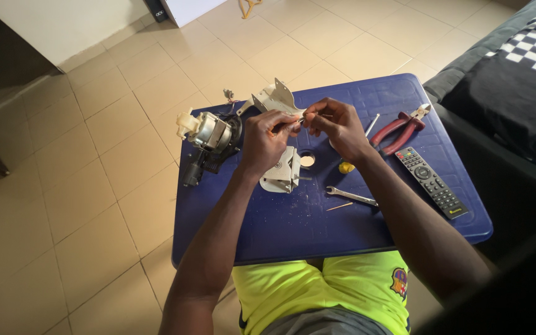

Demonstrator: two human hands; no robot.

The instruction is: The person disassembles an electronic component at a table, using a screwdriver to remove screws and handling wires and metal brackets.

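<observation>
Head view: both hands, left (267, 138) and right (337, 127), pinch a small metal part (301, 120) between them above the blue surface (293, 229), its axis running left-right.

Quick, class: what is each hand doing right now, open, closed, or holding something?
Left hand: closed, fingertips pinching a small part, too small to identify.
Right hand: closed, fingertips pinching the same small part above the blue table.

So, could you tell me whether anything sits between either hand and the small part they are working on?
Nothing visible does. The left hand and right hand both pinch the small part directly between their fingertips, above the blue table. The white bracket lies behind them, not between.
</observation>
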